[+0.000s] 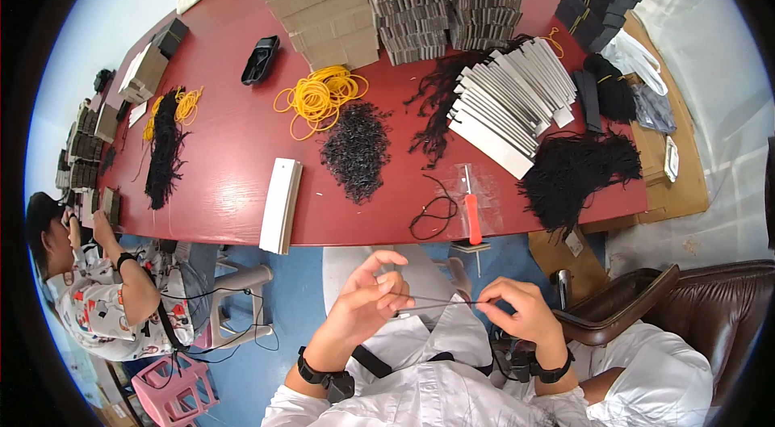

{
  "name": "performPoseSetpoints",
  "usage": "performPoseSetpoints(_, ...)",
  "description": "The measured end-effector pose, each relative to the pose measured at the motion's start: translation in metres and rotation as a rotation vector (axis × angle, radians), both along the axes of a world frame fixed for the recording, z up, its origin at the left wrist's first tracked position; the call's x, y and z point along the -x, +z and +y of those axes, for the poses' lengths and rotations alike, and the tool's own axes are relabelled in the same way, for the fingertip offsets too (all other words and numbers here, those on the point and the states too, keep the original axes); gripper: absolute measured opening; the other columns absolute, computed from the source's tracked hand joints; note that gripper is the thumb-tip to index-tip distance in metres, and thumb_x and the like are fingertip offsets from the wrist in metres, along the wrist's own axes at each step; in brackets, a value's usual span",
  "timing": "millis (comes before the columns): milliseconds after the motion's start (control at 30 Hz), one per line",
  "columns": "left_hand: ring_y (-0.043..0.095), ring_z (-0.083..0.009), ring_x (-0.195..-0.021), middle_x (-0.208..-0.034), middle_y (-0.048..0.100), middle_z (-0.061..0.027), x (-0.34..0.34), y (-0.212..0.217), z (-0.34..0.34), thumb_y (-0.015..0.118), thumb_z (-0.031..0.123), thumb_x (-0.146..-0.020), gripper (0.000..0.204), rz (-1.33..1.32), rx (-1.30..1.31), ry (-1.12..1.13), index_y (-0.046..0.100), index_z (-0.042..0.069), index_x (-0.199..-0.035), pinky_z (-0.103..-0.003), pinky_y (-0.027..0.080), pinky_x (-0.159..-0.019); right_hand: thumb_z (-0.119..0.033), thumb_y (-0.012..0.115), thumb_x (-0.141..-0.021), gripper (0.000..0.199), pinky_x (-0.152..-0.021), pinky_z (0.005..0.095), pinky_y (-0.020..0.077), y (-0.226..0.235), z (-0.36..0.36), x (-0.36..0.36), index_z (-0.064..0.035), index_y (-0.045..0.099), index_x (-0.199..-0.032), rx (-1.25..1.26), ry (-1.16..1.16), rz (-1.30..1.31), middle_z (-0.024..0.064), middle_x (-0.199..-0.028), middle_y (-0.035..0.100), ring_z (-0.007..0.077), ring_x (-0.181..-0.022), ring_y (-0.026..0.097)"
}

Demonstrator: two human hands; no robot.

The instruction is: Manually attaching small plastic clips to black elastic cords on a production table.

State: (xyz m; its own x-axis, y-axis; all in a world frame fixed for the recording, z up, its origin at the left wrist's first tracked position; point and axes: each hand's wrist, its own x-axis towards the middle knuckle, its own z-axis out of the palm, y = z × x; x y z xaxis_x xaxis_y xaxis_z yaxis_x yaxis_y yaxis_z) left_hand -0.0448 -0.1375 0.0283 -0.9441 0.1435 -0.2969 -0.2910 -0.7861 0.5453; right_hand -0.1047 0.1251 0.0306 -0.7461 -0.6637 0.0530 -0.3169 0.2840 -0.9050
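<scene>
A thin black cord (pixel 441 303) is stretched between my two hands above my lap, in front of the table's near edge. My left hand (pixel 365 304) is closed on one end with curled fingers, its index finger raised. Thumb and fingers of my right hand (pixel 521 311) pinch the other end. Closest on the table lie a loose black cord (pixel 434 219) and a small cutting tool with an orange-red handle (pixel 473 219). A stack of narrow white cards (pixel 280 205) sits at the edge to the left.
On the red table (pixel 218 177) are small black pieces (pixel 355 152), yellow elastic bands (pixel 323 96), fanned white cards (pixel 513 104), black cord bundles (pixel 577 177) and tall card stacks (pixel 319 3). A co-worker (pixel 113 282) sits left. A brown leather chair (pixel 694 306) stands right.
</scene>
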Motion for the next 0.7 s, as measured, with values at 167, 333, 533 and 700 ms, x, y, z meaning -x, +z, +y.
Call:
performPoseSetpoints(167,0.028,-0.0051,-0.054,-0.064,0.032,0.0062,0.004,-0.011,-0.001,0.058,0.018,-0.094,0.019,-0.015,-0.375,-0.184,0.051,0.004,-0.105,-0.023,0.029,-0.052,0.001,0.069,-0.08,0.01,-0.062,0.0272,0.0505,-0.012,0.014,-0.003,0.001,0.061,-0.086,0.065,0.058,-0.081,0.0085,-0.081,0.064,0.0172,-0.068,0.063)
performPoseSetpoints(333,0.025,-0.0042,-0.052,-0.062,0.031,0.007,0.006,-0.005,0.006,0.058,0.013,-0.093,0.012,-0.024,-0.26,-0.116,0.049,0.007,-0.099,-0.022,0.023,-0.049,0.003,0.07,-0.074,0.01,-0.059,0.028,0.0485,-0.017,0.018,-0.007,0.0,0.063,-0.08,0.082,0.062,-0.115,0.0094,-0.077,0.065,0.02,-0.066,0.063)
performPoseSetpoints(533,0.027,-0.0038,-0.054,-0.063,0.034,0.0065,0.018,-0.009,0.02,0.058,0.008,-0.093,0.012,0.026,-0.184,-0.024,0.048,0.009,-0.1,-0.021,0.023,-0.049,0.002,0.07,-0.076,0.009,-0.06,0.027,0.0487,-0.024,0.031,-0.017,0.0005,0.063,-0.082,0.135,-0.005,-0.054,0.0086,-0.078,0.065,0.0183,-0.066,0.062)
performPoseSetpoints(700,0.047,-0.0056,-0.061,-0.071,0.051,0.0026,0.031,-0.016,0.045,0.06,0.004,-0.092,0.017,0.264,0.451,-0.063,0.049,0.005,-0.105,-0.022,0.039,-0.057,0.005,0.066,-0.078,0.006,-0.061,0.0249,0.0504,-0.037,0.058,-0.013,0.0027,0.061,-0.079,0.203,-0.305,-0.18,0.0092,-0.079,0.063,0.0146,-0.067,0.062)
